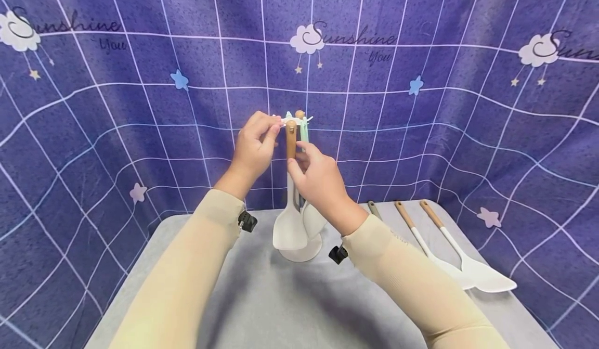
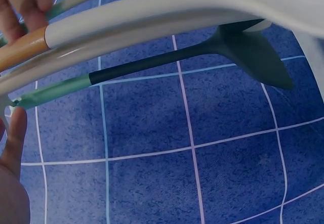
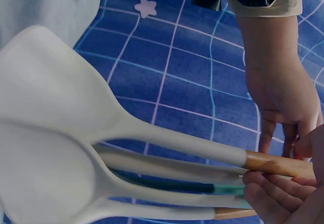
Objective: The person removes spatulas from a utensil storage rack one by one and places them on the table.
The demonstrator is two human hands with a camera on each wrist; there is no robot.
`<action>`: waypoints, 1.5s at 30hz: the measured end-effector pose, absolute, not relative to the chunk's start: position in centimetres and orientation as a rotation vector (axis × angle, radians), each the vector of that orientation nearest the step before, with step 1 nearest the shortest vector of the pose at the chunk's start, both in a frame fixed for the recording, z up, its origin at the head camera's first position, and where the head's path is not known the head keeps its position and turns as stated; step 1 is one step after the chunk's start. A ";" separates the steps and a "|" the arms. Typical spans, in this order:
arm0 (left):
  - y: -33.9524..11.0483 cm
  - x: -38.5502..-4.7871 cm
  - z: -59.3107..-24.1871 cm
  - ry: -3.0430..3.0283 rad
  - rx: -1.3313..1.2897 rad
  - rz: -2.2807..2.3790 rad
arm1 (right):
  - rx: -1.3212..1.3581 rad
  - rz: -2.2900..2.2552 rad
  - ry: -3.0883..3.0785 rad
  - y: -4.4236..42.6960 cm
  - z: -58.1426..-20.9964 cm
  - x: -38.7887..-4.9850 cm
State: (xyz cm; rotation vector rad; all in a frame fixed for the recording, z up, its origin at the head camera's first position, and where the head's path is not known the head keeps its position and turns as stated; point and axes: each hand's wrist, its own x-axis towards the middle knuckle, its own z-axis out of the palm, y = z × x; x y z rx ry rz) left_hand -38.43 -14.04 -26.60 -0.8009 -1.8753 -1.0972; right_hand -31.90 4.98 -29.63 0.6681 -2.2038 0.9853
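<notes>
A utensil stand (image 1: 314,246) holds several hanging kitchen tools. At its top, my left hand (image 1: 255,143) pinches the pale hook rim between thumb and fingertips. My right hand (image 1: 323,175) holds the wooden handle of a white spatula (image 1: 290,229), its thumb and fingertips lying along the lower wood. This spatula hangs upright, blade down, at the front of the stand. Beside it hangs a white ladle-like tool (image 1: 312,221), partly covered by my right hand. In the left wrist view a dark turner (image 2: 253,57) with a green handle hangs behind; a left fingertip is near its handle end.
On the grey table (image 1: 262,307), to the right, lie two white utensils with wooden handles, one a spatula (image 1: 489,276). A greenish handle (image 1: 374,209) shows next to them, mostly hidden by my right arm. A purple checked curtain (image 1: 374,104) surrounds the table behind and at the sides.
</notes>
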 end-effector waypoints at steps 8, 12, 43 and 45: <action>-14.1 -38.4 -26.6 -1.878 -0.802 -1.097 | 0.680 1.217 -2.176 4.5 -30.7 -32.4; -14.1 -38.1 -26.6 -1.896 -0.798 -1.096 | 0.676 1.325 -2.161 4.2 -31.7 -32.5; -14.1 -38.4 -26.9 -1.875 -0.815 -1.071 | 0.664 1.441 -2.078 3.9 -32.6 -33.4; -14.1 -38.4 -26.9 -1.870 -0.818 -1.076 | 0.662 1.434 -2.071 3.9 -32.5 -33.5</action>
